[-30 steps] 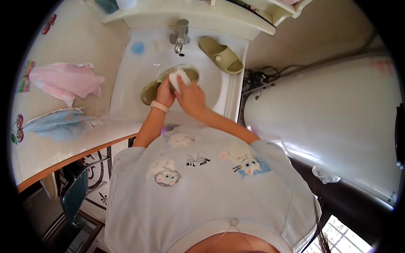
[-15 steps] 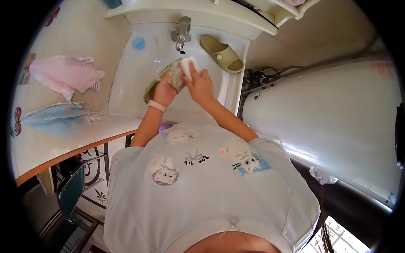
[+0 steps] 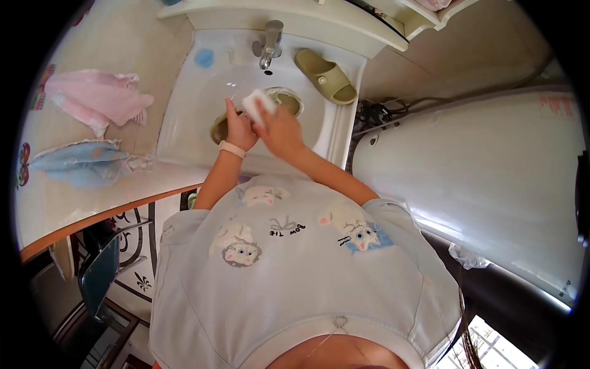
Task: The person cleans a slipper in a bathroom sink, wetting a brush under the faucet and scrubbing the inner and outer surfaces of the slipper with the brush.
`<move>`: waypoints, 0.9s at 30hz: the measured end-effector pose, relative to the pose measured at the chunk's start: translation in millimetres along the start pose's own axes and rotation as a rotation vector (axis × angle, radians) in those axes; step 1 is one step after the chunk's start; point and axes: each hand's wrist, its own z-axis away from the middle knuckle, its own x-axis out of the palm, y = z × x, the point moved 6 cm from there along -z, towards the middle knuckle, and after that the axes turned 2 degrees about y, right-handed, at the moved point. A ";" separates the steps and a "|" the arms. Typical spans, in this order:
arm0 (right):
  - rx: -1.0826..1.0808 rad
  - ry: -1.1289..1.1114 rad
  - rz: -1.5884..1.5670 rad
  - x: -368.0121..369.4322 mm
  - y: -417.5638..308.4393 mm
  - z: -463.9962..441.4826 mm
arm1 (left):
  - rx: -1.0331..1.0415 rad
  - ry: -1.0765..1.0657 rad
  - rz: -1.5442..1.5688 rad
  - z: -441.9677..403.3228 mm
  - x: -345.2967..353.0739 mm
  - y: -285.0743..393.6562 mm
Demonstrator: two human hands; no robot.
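Note:
Over the basin of a white sink, my left hand grips the middle of an olive slipper, its thumb pointing up. White foam lines the slipper's far end. My right hand holds a white block-like thing, perhaps a sponge or brush, against the slipper's middle, beside my left thumb. The second olive slipper rests on the sink's right back corner. Behind the basin stands a chrome faucet.
A light blue round thing sits at the sink's back left. Pink cloth and blue cloth hang at the left. A large white cylindrical tank is at the right, with dark cables near the sink.
The white thing in my right hand has moved from the slipper's far end back toward my left hand. The slipper's foamy far end now shows more openly.

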 end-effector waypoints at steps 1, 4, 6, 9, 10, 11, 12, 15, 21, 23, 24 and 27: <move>0.157 -0.054 0.076 1.2 20.9 -8.8 | -0.030 -0.080 0.098 3.5 6.3 0.5; 0.440 -0.174 0.127 3.5 47.2 -14.4 | -0.073 -0.233 0.173 16.2 20.5 4.1; 0.261 -0.093 0.106 16.4 25.5 -2.4 | -0.096 -0.033 0.074 17.9 16.8 3.2; 0.209 -0.153 0.027 7.4 12.6 -3.6 | -0.047 -0.039 0.070 12.3 -2.5 5.6; 0.243 -0.146 0.041 6.2 18.9 -8.1 | -0.047 -0.035 0.070 9.0 -6.0 3.6; 0.414 -0.147 0.086 5.5 36.9 -13.4 | 0.021 -0.114 0.001 4.9 -4.7 4.4; 0.416 -0.155 0.082 6.6 33.0 -10.6 | 0.086 -0.191 -0.069 -0.2 -6.5 2.8; 0.206 -0.159 0.054 16.0 6.3 -7.2 | 0.105 -0.074 -0.100 -11.0 -31.0 1.3; 0.397 -0.255 0.081 19.4 34.7 -18.9 | 0.115 -0.198 -0.092 -2.0 -19.4 5.8; 0.259 -0.233 0.106 20.4 17.5 -15.8 | 0.116 -0.125 -0.100 -0.3 -19.5 7.6; 0.264 -0.232 0.108 16.0 14.4 -13.2 | 0.112 -0.052 -0.105 1.8 -19.6 7.3; 0.059 -0.245 0.064 8.6 6.7 -22.7 | 0.087 -0.060 -0.099 -3.0 -19.9 4.1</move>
